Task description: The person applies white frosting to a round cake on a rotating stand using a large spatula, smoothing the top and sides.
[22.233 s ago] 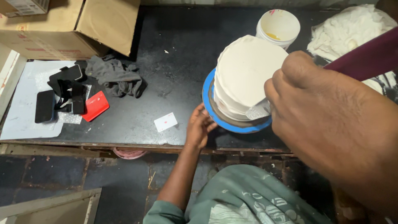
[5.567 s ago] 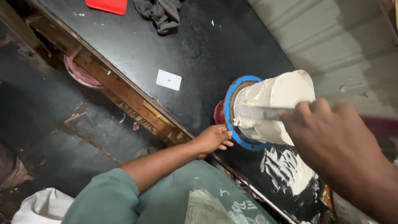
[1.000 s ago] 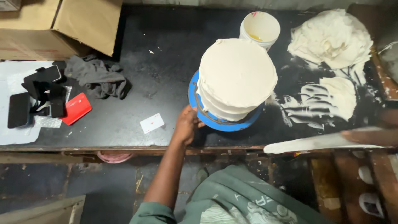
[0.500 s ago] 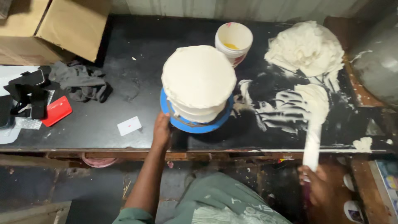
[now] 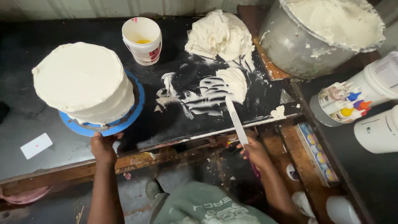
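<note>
Left hand sits at the near edge of the blue turntable, fingers curled against its rim, the tall white iced cake standing on top at the left of the dark table. Right hand is closed around the handle of a long spatula, its blade tip reaching into the smeared cream. A small bucket stands behind, a big metal bowl of cream at right.
</note>
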